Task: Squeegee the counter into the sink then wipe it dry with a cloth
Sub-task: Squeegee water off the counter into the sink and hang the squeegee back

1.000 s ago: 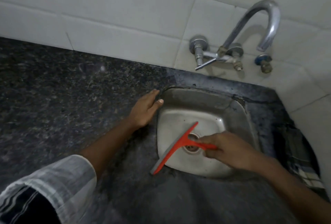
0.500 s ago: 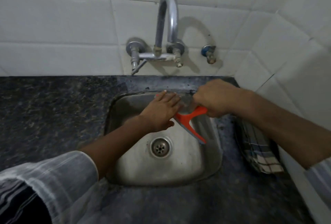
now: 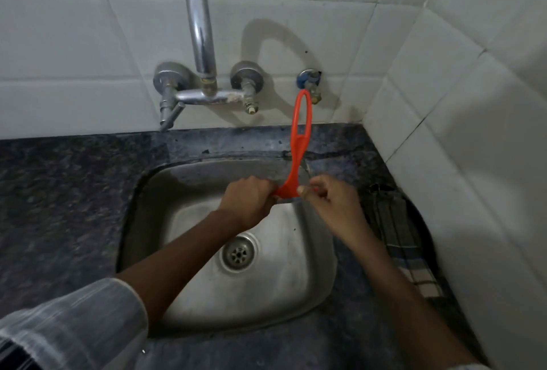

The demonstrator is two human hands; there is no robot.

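An orange squeegee (image 3: 297, 144) stands upright over the far side of the steel sink (image 3: 307, 278), its loop handle pointing up toward the wall. My left hand (image 3: 247, 202) grips the left end of its blade bar. My right hand (image 3: 328, 203) pinches the right end, fingers curled. The blade itself is hidden between my hands. A checked cloth (image 3: 399, 239) lies folded on the dark granite counter (image 3: 59, 206) to the right of the sink, by the side wall.
A chrome tap (image 3: 199, 43) with two valves is fixed to the white tiled wall above the sink. A small blue-capped valve (image 3: 309, 81) sits to its right, just behind the squeegee handle. The side wall (image 3: 473, 162) closes in on the right.
The squeegee has turned from lying tilted across the sink to standing handle-up. My left hand has closed on its blade end and my right hand has shifted to the other end.
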